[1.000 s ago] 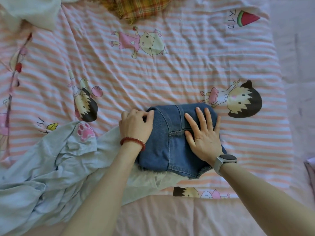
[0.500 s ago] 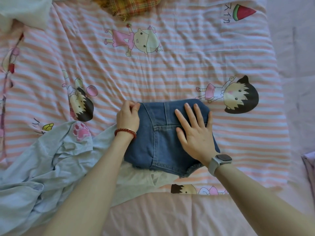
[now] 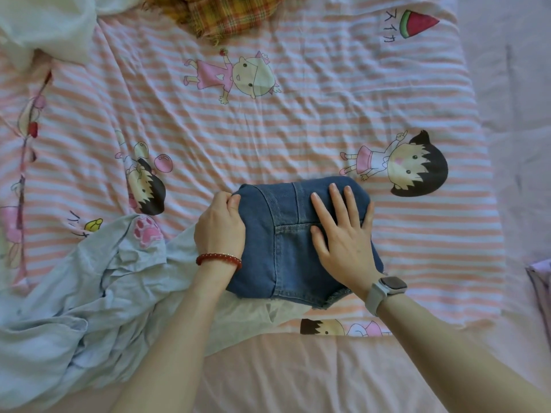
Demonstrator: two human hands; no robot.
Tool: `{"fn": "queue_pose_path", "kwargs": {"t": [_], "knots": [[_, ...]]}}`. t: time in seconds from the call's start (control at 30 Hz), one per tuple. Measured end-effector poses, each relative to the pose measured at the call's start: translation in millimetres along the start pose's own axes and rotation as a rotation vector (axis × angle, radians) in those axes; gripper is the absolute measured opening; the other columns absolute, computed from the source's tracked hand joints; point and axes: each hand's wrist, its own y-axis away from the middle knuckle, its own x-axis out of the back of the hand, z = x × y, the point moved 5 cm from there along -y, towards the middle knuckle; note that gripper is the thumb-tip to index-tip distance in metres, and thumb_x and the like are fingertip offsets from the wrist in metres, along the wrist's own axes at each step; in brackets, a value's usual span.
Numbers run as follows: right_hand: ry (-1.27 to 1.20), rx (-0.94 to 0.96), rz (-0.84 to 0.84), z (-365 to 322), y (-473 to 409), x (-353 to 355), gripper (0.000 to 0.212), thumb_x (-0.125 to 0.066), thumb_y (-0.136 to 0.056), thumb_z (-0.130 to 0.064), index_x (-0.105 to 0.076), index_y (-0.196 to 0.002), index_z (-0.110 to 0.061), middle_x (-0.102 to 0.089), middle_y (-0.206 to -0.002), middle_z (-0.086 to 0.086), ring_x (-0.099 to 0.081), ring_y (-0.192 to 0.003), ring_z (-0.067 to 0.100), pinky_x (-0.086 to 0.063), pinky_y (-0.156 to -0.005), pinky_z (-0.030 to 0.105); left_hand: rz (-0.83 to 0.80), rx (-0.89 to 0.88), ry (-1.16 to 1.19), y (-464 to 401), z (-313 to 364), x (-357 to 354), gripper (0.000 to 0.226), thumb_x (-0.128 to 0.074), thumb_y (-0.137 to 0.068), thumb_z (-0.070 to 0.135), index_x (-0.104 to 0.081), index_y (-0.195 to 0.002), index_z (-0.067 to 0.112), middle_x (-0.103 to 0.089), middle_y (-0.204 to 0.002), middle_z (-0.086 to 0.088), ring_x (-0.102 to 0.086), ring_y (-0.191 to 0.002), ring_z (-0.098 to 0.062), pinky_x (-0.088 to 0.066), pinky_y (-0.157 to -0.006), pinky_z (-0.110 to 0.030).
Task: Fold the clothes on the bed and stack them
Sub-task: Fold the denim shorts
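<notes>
Your folded denim shorts sit mid-bed, partly on the pale blue garment to their left; left hand pinches their corner, right hand presses flat, fingers spread; lift carelessly and the fold probably springs open.

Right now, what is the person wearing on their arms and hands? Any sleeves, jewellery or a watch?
Both forearms are bare, with no sleeves in view. The left hand has a bracelet of round red beads at the wrist. The right hand has a smartwatch at the wrist, with a dark rounded-rectangle face and a pale grey band. No rings or gloves are visible.
</notes>
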Motion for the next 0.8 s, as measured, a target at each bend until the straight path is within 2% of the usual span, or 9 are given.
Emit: {"fn": "queue_pose_path", "kwargs": {"t": [0.1, 0.17, 0.3, 0.37, 0.43, 0.53, 0.63, 0.7, 0.8], "knots": [[0.06, 0.068, -0.003, -5.8, 0.8, -2.2, 0.052, -0.034, -0.091, -0.038, -0.041, -0.14, -0.023, -0.032, -0.15, 0.012, -0.024, -0.14, 0.034, -0.009, -0.106, 0.065, -0.043, 0.025, 0.007, -12.5, -20.1, -6.1, 0.029, -0.037, -0.099, 0.026, -0.051, -0.094, 0.001, -0.061, -0.089, -0.028, -0.054, -0.085, -0.042, -0.031, -0.064, -0.037], [0.1, 0.135, -0.025, -9.1, 1.9, -7.8, 0.051, -0.033, -0.091, -0.039, -0.041, -0.14, -0.026, -0.032, -0.151, 0.009, -0.023, -0.141, 0.029, -0.008, -0.107, 0.064, -0.08, 0.043, -0.076, -25.0, -36.7, -10.9, 0.032, -0.034, -0.1, 0.03, -0.049, -0.101, 0.001, -0.06, -0.094, -0.031, -0.054, -0.089, -0.046, -0.035, -0.068, -0.042], [0.123, 0.14, -0.158, -2.7, -2.7, -22.6, 0.052, -0.028, -0.095, -0.042, -0.023, -0.146, -0.033, -0.016, -0.156, 0.002, 0.001, -0.142, 0.018, -0.002, -0.109, 0.064, -0.079, -0.024, -0.358, -30.3, -37.2, -27.1, 0.039, -0.031, -0.1, 0.036, -0.048, -0.106, 0.002, -0.061, -0.096, -0.03, -0.057, -0.089, -0.046, -0.037, -0.067, -0.045], [0.093, 0.127, -0.192, 4.6, -8.5, -23.1, 0.051, -0.028, -0.098, -0.04, -0.018, -0.147, -0.034, -0.01, -0.157, 0.0, 0.005, -0.143, 0.018, 0.004, -0.11, 0.061, -0.019, -0.005, -0.347, -28.2, -32.0, -28.1, 0.034, -0.039, -0.098, 0.032, -0.051, -0.107, 0.001, -0.057, -0.107, -0.027, -0.053, -0.099, -0.042, -0.037, -0.075, -0.048], [-0.014, 0.117, -0.161, 11.9, -8.1, -18.3, 0.05, -0.031, -0.099, -0.034, -0.018, -0.147, -0.031, -0.006, -0.155, -0.003, 0.002, -0.144, 0.019, 0.001, -0.113, 0.059, 0.056, 0.056, -0.224, -24.4, -34.2, -21.5, 0.033, -0.047, -0.096, 0.026, -0.051, -0.115, 0.0, -0.049, -0.123, -0.024, -0.045, -0.113, -0.038, -0.035, -0.088, -0.047], [-0.279, -0.003, -0.039, 23.2, 0.7, -9.1, 0.057, -0.043, -0.097, -0.026, -0.01, -0.144, -0.026, 0.0, -0.152, -0.003, 0.002, -0.143, 0.016, -0.01, -0.116, 0.053, 0.062, 0.072, -0.002, -4.2, -33.0, -15.2, 0.049, -0.049, -0.095, 0.025, -0.039, -0.136, 0.0, -0.039, -0.139, -0.022, -0.036, -0.127, -0.035, -0.027, -0.104, -0.041], [-0.507, -0.287, 0.059, 35.2, 6.7, -7.6, 0.077, -0.056, -0.091, -0.034, -0.002, -0.146, -0.028, 0.0, -0.157, 0.004, 0.001, -0.145, 0.022, -0.007, -0.118, 0.043, -0.005, 0.033, -0.077, 23.7, -28.5, -23.9, 0.066, -0.051, -0.092, 0.036, -0.028, -0.143, 0.002, -0.03, -0.147, -0.022, -0.03, -0.133, -0.035, -0.021, -0.109, -0.042], [-0.651, -0.471, 0.068, 44.2, 8.0, -9.8, 0.088, -0.062, -0.085, -0.042, -0.004, -0.149, -0.025, -0.015, -0.156, 0.006, -0.015, -0.143, 0.025, -0.019, -0.116, 0.045, 0.031, 0.034, -0.128, 33.5, -29.1, -25.8, 0.07, -0.055, -0.09, 0.038, -0.029, -0.143, 0.0, -0.029, -0.146, -0.024, -0.032, -0.131, -0.038, -0.022, -0.108, -0.044], [-0.704, -0.545, -0.012, 49.8, 9.2, -13.2, 0.094, -0.063, -0.081, -0.05, -0.002, -0.149, -0.027, -0.035, -0.148, -0.002, -0.037, -0.133, 0.022, -0.036, -0.107, 0.042, 0.143, 0.059, -0.093, 36.7, -30.1, -23.6, 0.067, -0.059, -0.089, 0.033, -0.034, -0.14, -0.003, -0.039, -0.137, -0.027, -0.04, -0.121, -0.042, -0.029, -0.102, -0.047]]}}
